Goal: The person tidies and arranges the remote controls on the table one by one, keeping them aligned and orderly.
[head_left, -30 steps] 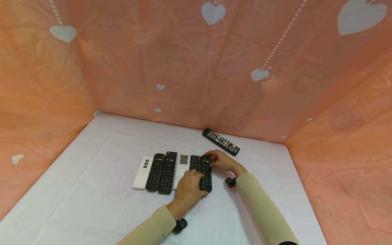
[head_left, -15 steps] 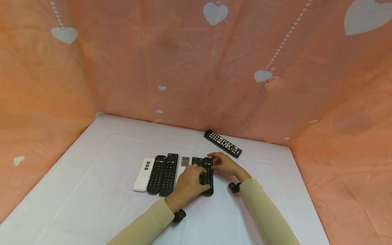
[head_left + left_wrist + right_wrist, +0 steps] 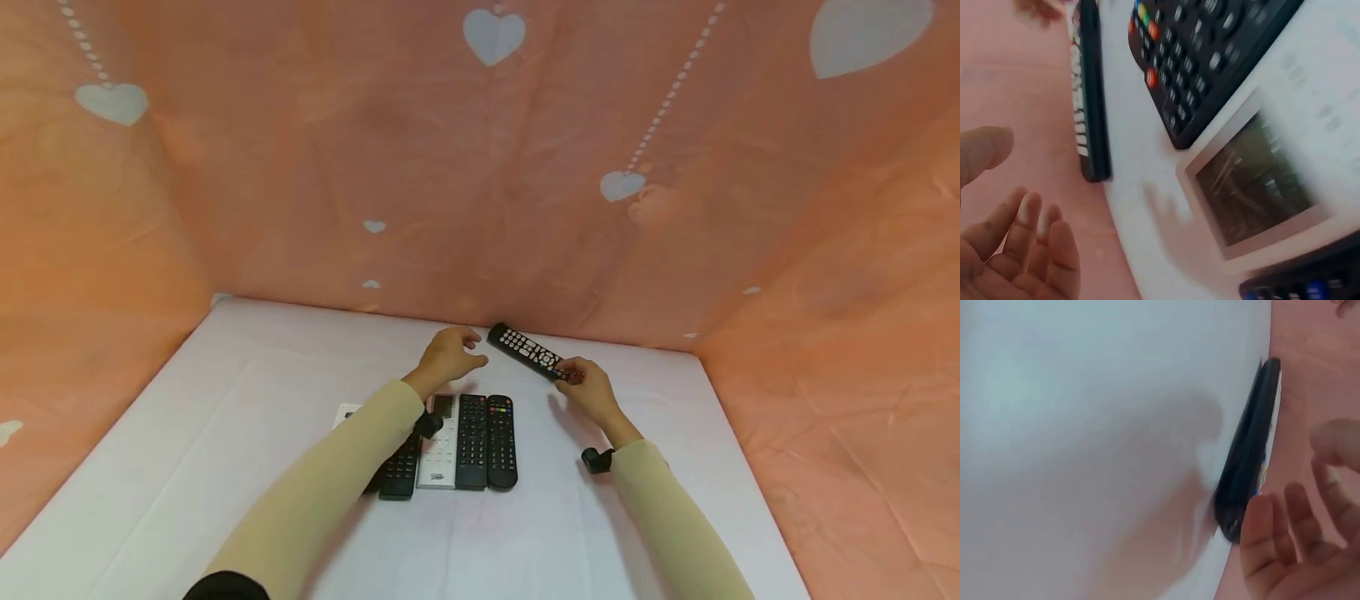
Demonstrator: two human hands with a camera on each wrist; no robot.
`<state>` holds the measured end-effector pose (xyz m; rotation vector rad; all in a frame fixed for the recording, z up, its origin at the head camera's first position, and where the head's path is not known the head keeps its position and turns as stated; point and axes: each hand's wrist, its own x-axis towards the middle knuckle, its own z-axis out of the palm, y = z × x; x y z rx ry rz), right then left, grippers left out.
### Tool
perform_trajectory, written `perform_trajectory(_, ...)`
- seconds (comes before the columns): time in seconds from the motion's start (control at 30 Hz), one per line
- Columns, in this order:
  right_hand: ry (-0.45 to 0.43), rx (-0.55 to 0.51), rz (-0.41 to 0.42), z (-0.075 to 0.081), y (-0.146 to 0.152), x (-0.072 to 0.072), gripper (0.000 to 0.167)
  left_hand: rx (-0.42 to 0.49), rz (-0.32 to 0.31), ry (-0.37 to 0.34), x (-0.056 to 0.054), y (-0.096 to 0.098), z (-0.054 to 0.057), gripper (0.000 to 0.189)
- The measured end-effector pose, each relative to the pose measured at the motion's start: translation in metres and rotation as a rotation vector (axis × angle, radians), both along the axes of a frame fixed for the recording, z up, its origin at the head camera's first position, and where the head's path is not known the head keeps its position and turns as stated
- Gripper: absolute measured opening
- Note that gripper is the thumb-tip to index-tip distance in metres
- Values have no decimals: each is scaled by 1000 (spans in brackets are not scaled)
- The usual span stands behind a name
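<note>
A black remote control with pale buttons lies slantwise near the back edge of the table. My right hand is at its lower right end, fingertips right by the remote. In the right wrist view the thumb stands apart from the remote's dark side, with the fingers relaxed. Off the remote's upper left end, my left hand hovers with thumb and fingers spread and nothing between them. Below it is a row of remotes, including a white one with a screen and two black remotes, one square-ended and one rounded.
My left sleeve covers much of the row's left part, where a black remote and the corner of a white remote show. A white cloth covers the table. Orange-pink sheets with hearts surround it.
Both hands have left the rightmost remotes of the row. The left moved up and away toward the back; the right moved right and back to the slanted remote. The head view has shifted slightly.
</note>
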<state>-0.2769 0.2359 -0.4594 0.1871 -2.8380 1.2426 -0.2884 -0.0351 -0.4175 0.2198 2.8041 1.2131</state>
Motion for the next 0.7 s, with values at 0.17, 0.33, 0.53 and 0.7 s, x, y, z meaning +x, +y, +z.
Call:
perform_trajectory(0.17, -54, -27, -66, 0, 5, 0, 43, 110, 12, -79, -23, -5, -9, 48)
perform_trajectory(0.33, -129, -22, -105, 2, 3, -3, 61, 204, 9, -139, -46, -11, -24, 58)
perform_trajectory(0.53, -177, 19, -118, 1, -3, -9, 71, 345, 21, -200, -63, -11, -40, 64)
perform_trajectory(0.7, -145, 78, -132, -5, -8, -11, 72, 494, 80, -300, -62, -6, -45, 53)
